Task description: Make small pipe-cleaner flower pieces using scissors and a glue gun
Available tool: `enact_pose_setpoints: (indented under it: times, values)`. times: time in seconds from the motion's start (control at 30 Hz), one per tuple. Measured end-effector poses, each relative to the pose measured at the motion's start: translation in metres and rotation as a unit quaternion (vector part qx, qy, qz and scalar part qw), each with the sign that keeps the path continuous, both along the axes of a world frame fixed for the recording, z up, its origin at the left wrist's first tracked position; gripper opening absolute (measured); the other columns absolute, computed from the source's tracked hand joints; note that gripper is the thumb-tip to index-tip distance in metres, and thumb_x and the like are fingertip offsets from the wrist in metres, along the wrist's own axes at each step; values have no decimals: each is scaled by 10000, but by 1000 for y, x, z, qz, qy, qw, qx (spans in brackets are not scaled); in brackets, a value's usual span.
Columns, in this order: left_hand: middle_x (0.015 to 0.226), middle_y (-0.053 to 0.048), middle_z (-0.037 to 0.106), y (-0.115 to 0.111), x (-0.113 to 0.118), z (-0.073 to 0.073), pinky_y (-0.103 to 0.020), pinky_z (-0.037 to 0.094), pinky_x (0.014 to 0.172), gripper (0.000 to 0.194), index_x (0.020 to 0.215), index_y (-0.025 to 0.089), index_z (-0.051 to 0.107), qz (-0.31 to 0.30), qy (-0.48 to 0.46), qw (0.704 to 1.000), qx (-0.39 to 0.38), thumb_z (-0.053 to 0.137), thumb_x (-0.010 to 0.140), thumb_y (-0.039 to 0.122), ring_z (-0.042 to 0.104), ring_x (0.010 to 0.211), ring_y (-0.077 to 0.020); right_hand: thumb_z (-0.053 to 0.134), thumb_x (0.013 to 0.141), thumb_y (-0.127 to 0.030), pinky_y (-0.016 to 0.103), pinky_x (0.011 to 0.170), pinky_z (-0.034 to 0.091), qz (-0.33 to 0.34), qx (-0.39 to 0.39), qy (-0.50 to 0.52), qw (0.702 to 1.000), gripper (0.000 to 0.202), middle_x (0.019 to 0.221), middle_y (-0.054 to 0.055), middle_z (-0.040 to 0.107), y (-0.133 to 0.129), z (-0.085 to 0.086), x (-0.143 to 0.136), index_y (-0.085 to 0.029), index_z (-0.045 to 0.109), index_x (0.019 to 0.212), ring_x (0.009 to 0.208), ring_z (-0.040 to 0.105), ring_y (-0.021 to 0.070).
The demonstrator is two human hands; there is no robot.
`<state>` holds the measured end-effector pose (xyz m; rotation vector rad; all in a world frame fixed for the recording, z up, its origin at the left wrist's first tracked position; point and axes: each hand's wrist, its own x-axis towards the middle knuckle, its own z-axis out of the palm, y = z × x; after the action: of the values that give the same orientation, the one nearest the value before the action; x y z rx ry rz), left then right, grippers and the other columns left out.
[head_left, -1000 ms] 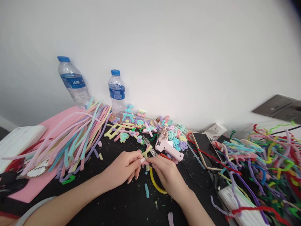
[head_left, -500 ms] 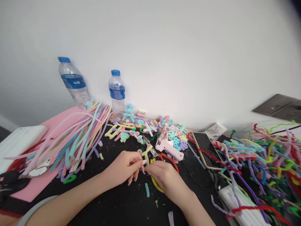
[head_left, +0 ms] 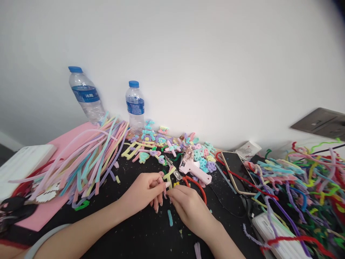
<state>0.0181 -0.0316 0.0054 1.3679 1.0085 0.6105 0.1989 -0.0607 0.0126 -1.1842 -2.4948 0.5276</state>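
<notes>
Over the black tabletop my left hand is closed, thumb and fingers pinching a short pink pipe cleaner. My right hand meets it from the right, its fingertips closed at the lower end of the same piece. Just beyond the fingers is a forked pale yellow pipe cleaner piece; whether it is joined to the pink one I cannot tell. Red-handled pliers lie partly behind my right hand. A short blue pipe cleaner piece rests on the table below the hands.
A pale pink glue gun lies beyond my right hand, near several small pipe cleaner shapes. Long pastel pipe cleaners are heaped left; a tangled pile and a phone are right. Two bottles stand by the wall.
The view has shifted slightly, so everything sits a little further right. My left fingers have shifted slightly around the pink pipe cleaner; both hands stay together on it.
</notes>
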Motion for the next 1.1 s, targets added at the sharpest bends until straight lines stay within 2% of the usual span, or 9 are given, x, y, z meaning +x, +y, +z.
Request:
enact_pose_setpoints:
  times: [0.17, 0.43, 0.63, 0.97, 1.1]
  values:
    - [538, 11, 596, 0, 0, -1, -197, 394, 425, 311, 677, 152, 533, -15, 5, 1000, 26, 460, 871, 383, 569, 411, -110, 329, 941, -132, 237, 612, 399, -14, 1, 6, 1000, 256, 759, 36, 564, 0, -1, 0, -163, 570, 860, 691, 524, 148]
    - [555, 9, 593, -3, 0, -1, -204, 416, 438, 329, 699, 156, 545, 1, 21, 998, 63, 449, 884, 411, 579, 426, -117, 375, 916, -122, 233, 570, 389, -56, 16, 46, 997, 216, 719, 25, 564, -1, -1, -1, -171, 567, 831, 645, 513, 140]
    - [548, 11, 592, -3, 0, 0, -210, 439, 448, 324, 672, 166, 545, -1, 42, 994, 98, 441, 887, 385, 577, 417, -117, 382, 936, -147, 245, 653, 450, -36, -17, 68, 997, 219, 823, 43, 616, 1, -3, 1, -184, 598, 953, 732, 572, 153]
    - [546, 12, 596, -5, 0, -1, -209, 441, 450, 310, 655, 173, 515, -13, 60, 993, 101, 414, 895, 341, 596, 419, -125, 376, 944, -157, 246, 650, 437, -27, -34, 55, 998, 240, 796, 54, 610, 0, -4, 1, -166, 614, 911, 723, 570, 157]
    - [546, 11, 592, -6, 0, 2, -210, 443, 456, 320, 638, 177, 494, -15, 74, 991, 112, 410, 895, 348, 595, 421, -127, 378, 931, -149, 236, 614, 398, -29, -34, 48, 998, 225, 742, 31, 570, -2, -2, -2, -169, 577, 826, 681, 534, 143]
